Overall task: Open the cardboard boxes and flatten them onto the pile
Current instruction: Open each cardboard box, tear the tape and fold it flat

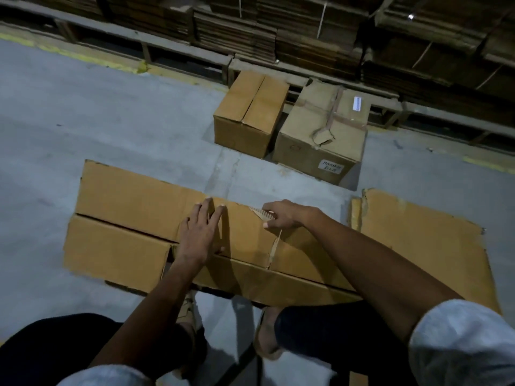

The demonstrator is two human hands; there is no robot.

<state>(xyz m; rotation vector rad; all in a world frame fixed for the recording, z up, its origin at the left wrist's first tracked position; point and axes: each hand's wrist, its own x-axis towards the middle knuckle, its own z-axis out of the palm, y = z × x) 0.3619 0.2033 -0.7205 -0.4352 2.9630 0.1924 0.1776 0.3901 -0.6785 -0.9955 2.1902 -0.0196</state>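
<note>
At six o'clock, closest in, are the person's knees and rolled pale sleeves, with sandalled feet on the grey floor just short of the work. Directly ahead lies the opened box, spread nearly flat and running from nine o'clock toward three. The left hand rests open on it, palm down, fingers spread, pinning the panel. The right hand is closed in a pinch on the torn edge of the cardboard at a ragged seam, where the corrugation shows.

The step in hand looks like parting that seam so the box lies fully flat. The next move probably calls for a steady pull away from the pinning hand, then a slide onto the flattened sheet at three o'clock, which overlaps the box's right end.

Farther out, at twelve to one o'clock, two closed boxes wait: a plain box and, touching it, a taped box with a torn top. Neither blocks the work. Behind them stand stacked bundles of cardboard.
</note>
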